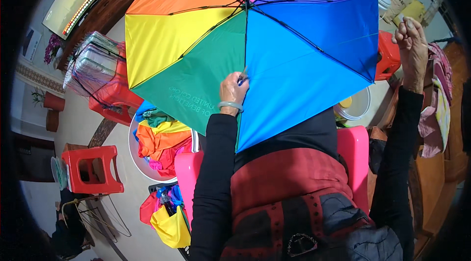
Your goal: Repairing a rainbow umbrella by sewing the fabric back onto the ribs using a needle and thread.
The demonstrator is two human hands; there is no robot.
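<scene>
An open rainbow umbrella [299, 72] spreads across my lap, its inner side with black ribs and shaft facing me. My left hand [233, 89], with a pale bangle on the wrist, is closed at the rib between the green and light blue panels. A small dark blue bit shows at its fingers, too small to name. Raised at the far right, my right hand [412, 42] has its fingers pinched together. A thin thread [338, 44] runs taut from near my left hand across the blue panels toward it. Whether a needle is in those fingers cannot be seen.
At left, a white basin [132, 145] holds bunched colourful cloth, with more folded umbrellas [169, 226] below it. Red stools [93, 169] and a plastic-wrapped stack [95, 62] stand beyond. A clear round tub [360, 104] and draped cloths [434, 114] lie at right.
</scene>
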